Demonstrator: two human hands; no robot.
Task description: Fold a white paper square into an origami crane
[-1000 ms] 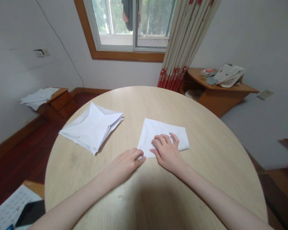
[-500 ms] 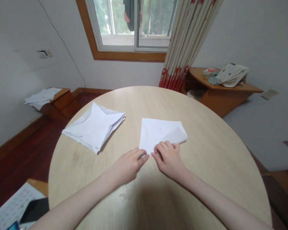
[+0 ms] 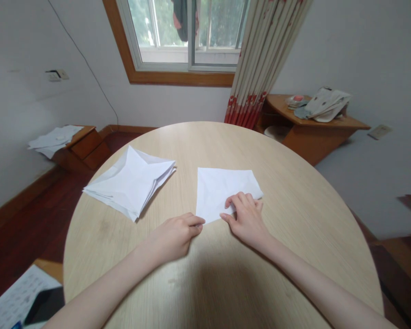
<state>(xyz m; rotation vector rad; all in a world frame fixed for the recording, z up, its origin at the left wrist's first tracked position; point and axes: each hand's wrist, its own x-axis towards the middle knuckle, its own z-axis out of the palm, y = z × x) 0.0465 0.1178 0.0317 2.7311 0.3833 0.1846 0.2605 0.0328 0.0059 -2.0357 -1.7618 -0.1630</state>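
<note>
A folded white sheet of paper point(image 3: 217, 187) lies flat on the round wooden table point(image 3: 208, 141) in front of me. My left hand point(image 3: 180, 232) pinches its near left corner between thumb and fingers. Along the near right edge rests my right hand point(image 3: 247, 215), its fingers curled over the paper and its thumb at the border. The fingertips press on the folded edge, and the hand hides part of that side. To the left sits a stack of folded white papers point(image 3: 133, 176), touched by neither hand.
A black phone point(image 3: 45, 305) and a printed sheet point(image 3: 18, 294) lie at the lower left, beyond the table edge. Wooden cabinets stand at the back left point(image 3: 85, 146) and back right point(image 3: 311, 137). A curtain point(image 3: 251, 82) hangs beside the window.
My right hand has slid right along the near edge, away from my left hand. The flap visible earlier beside my right hand now lies flatter. My left hand keeps to the corner.
</note>
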